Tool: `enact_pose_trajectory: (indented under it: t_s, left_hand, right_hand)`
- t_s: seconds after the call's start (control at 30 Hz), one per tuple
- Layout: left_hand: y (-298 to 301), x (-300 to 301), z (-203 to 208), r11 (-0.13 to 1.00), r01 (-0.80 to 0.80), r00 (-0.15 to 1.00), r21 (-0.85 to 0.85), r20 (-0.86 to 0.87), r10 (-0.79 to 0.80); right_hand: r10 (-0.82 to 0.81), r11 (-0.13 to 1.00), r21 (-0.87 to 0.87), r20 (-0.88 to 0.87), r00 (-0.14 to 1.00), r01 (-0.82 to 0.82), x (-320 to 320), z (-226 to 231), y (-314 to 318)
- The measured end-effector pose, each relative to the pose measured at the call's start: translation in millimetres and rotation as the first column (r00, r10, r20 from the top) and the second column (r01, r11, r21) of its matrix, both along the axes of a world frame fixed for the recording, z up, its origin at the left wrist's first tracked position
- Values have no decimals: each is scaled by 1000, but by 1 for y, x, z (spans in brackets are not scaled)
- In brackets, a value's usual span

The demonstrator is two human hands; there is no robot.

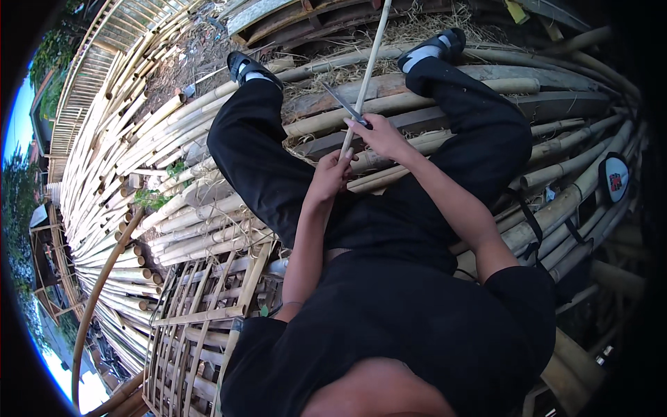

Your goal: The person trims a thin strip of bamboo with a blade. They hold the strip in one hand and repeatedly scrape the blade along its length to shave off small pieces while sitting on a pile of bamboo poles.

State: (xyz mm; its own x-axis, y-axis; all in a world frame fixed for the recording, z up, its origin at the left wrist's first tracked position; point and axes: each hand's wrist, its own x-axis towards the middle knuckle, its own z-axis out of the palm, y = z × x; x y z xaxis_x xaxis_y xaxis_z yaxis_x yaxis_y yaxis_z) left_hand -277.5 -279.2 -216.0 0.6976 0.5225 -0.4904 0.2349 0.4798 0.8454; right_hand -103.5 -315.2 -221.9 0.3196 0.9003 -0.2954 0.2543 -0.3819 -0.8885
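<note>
A long, pale bamboo strip (373, 57) runs from between my hands out past my feet. My left hand (328, 175) is closed round its near end, thumb along the strip. Just beyond it, my right hand (381, 136) grips a knife (341, 101) whose blade points away to the upper left. That blade lies against or across the strip; the exact contact is too small to tell. Most of the knife's handle is hidden in my right fingers.
Bamboo poles (313, 128) lie under and around my legs, with stacked poles (125, 139) at the left. A bamboo lattice frame (201, 316) stands by my left elbow. Straw (347, 73) lies near my feet. A dark and white cap-like item (614, 178) rests at the right.
</note>
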Motion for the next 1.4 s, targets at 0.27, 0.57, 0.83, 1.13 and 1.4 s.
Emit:
enact_pose_trajectory:
  t_s: [0.27,0.57,0.83,1.13,1.4]
  left_hand:
    - [15,-8,-25,977,-44,995,-208,73,60]
    - [8,3,-51,979,-93,995,179,-23,99]
    - [7,0,-43,974,-144,987,176,-46,154]
    - [10,-5,-17,991,-82,992,-104,89,92]
    - [9,-5,-20,989,-102,987,-103,113,113]
  right_hand:
    - [253,967,-122,458,852,-222,1,-3,-26]
    - [431,892,-143,554,712,-429,2,6,-23]
    - [456,850,-104,636,623,-516,12,-8,-13]
    - [127,992,-101,680,722,-80,113,-9,52]
    - [522,836,-166,535,665,-523,22,4,8]
